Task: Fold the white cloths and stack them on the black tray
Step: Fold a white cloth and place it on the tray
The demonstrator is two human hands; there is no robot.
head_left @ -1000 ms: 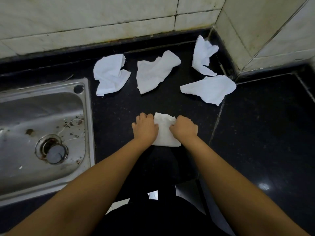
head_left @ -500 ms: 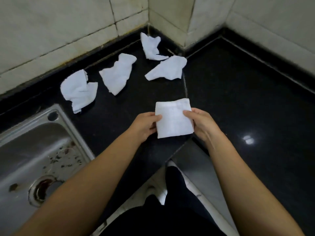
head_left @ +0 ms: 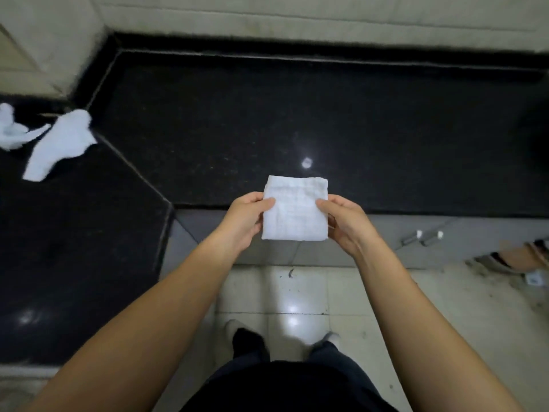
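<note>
A folded white cloth (head_left: 295,209), square and flat, is held in the air over the front edge of the black counter (head_left: 297,114). My left hand (head_left: 245,220) pinches its left edge with thumb on top. On the other side, my right hand (head_left: 344,223) pinches the right edge the same way. Two crumpled white cloths lie at the far left of the counter, one larger (head_left: 59,144) and one at the frame edge (head_left: 12,127). No black tray is in view.
The counter turns a corner at the left, with pale tiled walls (head_left: 297,25) behind it. Grey cabinet doors with metal handles (head_left: 421,237) sit below the counter at the right. White floor tiles (head_left: 297,292) and my feet show below.
I have lifted the folded cloth off the counter and turned right with it. The sink and two crumpled cloths have left the view; the remaining two have slid to the far left.
</note>
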